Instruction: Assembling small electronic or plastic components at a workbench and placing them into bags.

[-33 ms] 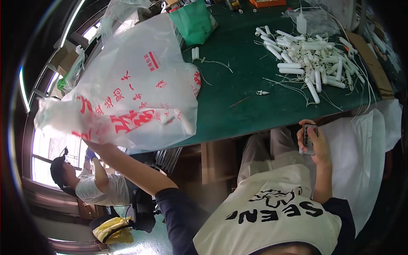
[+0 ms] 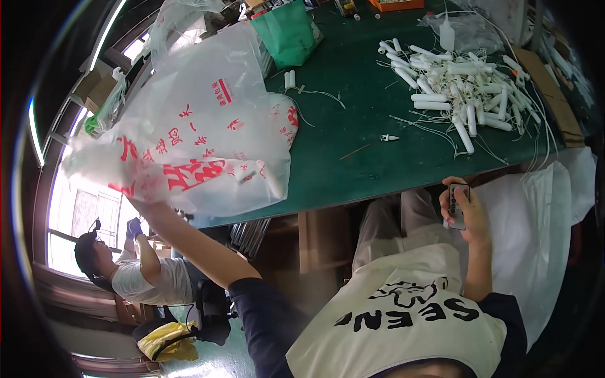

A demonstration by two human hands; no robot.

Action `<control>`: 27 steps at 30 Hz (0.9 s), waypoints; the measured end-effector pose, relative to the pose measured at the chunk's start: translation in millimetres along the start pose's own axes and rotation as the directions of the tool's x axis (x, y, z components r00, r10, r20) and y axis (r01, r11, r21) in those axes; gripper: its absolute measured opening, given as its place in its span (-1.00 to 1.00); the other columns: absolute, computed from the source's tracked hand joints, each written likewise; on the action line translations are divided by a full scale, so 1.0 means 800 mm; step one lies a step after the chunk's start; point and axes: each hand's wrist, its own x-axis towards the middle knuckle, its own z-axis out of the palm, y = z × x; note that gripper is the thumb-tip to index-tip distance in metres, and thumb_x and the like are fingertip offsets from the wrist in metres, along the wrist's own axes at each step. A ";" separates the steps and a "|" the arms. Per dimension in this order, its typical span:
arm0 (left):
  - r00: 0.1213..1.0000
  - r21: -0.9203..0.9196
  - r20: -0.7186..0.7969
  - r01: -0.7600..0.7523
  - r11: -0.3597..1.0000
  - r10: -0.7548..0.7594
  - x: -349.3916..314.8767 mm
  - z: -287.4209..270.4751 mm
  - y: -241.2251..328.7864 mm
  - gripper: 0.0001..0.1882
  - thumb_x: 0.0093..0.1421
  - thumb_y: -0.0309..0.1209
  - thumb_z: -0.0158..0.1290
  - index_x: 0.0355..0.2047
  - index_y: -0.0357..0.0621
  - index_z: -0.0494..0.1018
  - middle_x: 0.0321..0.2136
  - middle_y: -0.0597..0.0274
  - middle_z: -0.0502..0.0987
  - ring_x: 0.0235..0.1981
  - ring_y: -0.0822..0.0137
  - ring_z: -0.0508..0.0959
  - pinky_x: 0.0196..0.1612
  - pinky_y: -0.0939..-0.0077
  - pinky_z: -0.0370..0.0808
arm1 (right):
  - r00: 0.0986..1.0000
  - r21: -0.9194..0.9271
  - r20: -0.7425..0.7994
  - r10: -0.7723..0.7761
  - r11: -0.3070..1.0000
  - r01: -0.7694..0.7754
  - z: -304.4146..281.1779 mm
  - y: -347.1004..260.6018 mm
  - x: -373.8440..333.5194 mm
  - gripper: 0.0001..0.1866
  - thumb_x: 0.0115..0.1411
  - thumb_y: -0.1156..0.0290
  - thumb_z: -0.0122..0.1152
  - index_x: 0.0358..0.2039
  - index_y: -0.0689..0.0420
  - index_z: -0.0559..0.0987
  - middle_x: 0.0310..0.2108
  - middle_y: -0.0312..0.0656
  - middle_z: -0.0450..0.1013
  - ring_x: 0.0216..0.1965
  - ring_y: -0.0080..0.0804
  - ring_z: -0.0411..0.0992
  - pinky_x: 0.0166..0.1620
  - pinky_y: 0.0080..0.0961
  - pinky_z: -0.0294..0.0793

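My left hand (image 2: 140, 200) reaches into or behind a large clear plastic bag (image 2: 208, 120) with red print, at the left end of the green table. The plastic hides its fingers, so their grip does not show. White tube-shaped pieces show dimly through the bag's lower right part. In my right hand (image 2: 476, 217) is a small grey remote control (image 2: 457, 216) with dark buttons, held just off the table's front edge with the thumb over its face. A pile of white tubes with thin wires (image 2: 466, 82) lies on the right side of the table.
Two white tubes (image 2: 290, 79) with wires lie beside a green bag (image 2: 287, 34). A small white tip (image 2: 389, 137) and a thin stick (image 2: 355, 152) rest mid-table. A white squeeze bottle (image 2: 447, 34) stands behind the pile. Another person (image 2: 151, 277) works at the left.
My left hand and the near end of the plastic bag have shifted slightly to the right, and the bag's folds have changed. My right hand holds the remote control in the same place.
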 end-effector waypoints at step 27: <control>0.631 0.630 0.774 -0.776 -0.034 -0.042 -0.145 0.124 -0.086 -0.17 -0.15 0.17 0.07 0.09 0.05 0.17 -0.61 0.16 0.44 -0.56 0.23 0.47 -0.57 0.38 0.36 | 0.980 -0.165 -0.156 0.123 0.975 -0.148 0.000 0.021 0.014 -0.77 0.19 0.35 -0.06 -0.18 0.17 0.33 -0.57 -0.22 0.35 -0.67 -0.60 0.26 -0.64 -0.70 0.17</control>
